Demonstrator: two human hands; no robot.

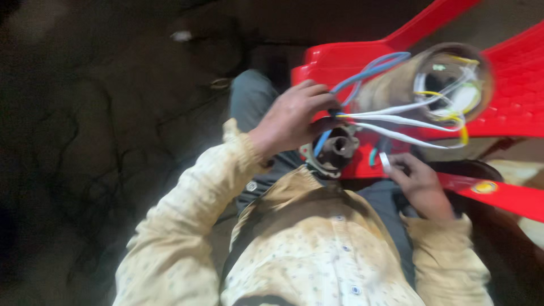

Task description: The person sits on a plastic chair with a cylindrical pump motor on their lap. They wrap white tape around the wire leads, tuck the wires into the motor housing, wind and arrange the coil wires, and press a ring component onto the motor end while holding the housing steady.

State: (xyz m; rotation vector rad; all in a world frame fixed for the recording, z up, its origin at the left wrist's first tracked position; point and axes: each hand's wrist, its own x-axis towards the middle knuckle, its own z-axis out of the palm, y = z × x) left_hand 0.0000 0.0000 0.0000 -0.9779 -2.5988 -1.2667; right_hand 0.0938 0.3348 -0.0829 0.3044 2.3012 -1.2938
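The frame is blurred. A brownish cylinder (391,85) lies on a red plastic chair (510,85), its open end showing coiled white, yellow and green wires (447,90). White and blue leads (391,122) run from it toward me. My left hand (292,119) grips these leads by a grey metal end piece (338,148) that sits just below its fingers. My right hand (422,184) is lower right and pinches the end of a white lead (385,161) between its fingertips.
My pale patterned shirt (317,249) fills the bottom of the view, with grey trousers (252,96) above it. A dark, dirty floor (102,141) spreads to the left. Another red chair part with a yellow sticker (484,187) lies at the right.
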